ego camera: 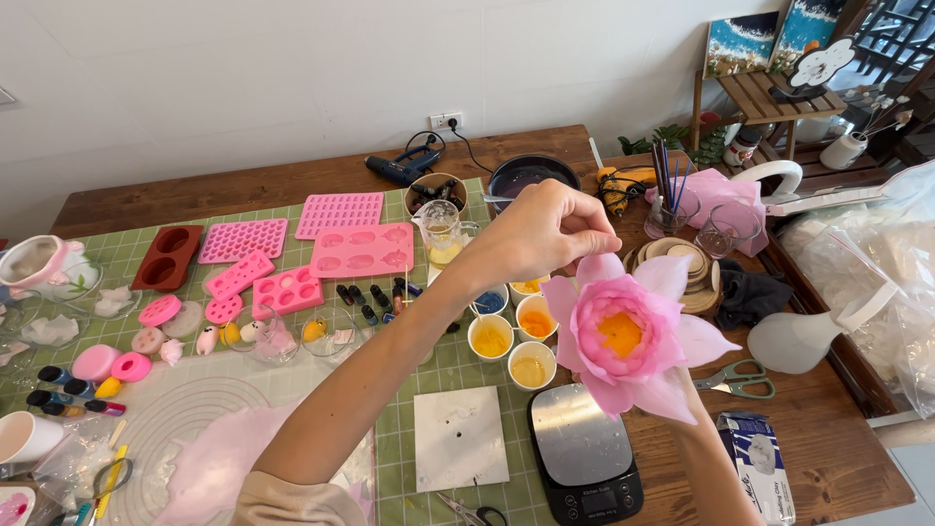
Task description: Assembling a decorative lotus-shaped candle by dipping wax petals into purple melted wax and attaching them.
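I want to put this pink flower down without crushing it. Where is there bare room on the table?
Bare wood lies right of the black kitchen scale, between the scissors and the small printed carton. The white square tile is also bare. The far wood edge is open. Around the pink silicone moulds and small paint cups it is crowded.
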